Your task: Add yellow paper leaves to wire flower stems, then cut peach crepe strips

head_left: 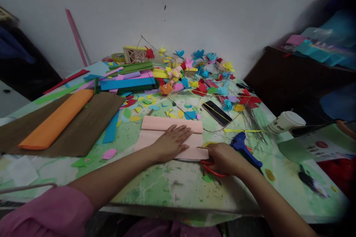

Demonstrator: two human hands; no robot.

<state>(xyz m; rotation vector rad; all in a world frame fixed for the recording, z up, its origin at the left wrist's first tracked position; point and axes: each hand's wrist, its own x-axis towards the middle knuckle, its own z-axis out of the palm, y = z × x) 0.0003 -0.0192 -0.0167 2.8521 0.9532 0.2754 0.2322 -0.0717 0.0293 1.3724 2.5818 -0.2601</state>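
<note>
A sheet of pale pink crepe paper [147, 139] lies in front of me, its far edge folded or rolled over. My left hand [174, 141] rests flat on it with the fingers stretched out. At the near right corner of the sheet, my right hand [224, 158] is closed around scissors with red handles [215, 172]. Their blades lie along the near edge of the paper, mostly hidden beneath it. Just right of that hand lies a blue glue gun [244, 151]. Small cut paper pieces [135, 118] are scattered beyond the sheet.
On the left, an orange crepe roll [58, 122] lies over brown paper [102, 114]. Colourful paper flowers [200, 88] and folded crepe strips [128, 82] fill the back. A phone [217, 113] lies beyond the sheet; a paper cup [287, 122] stands at the right.
</note>
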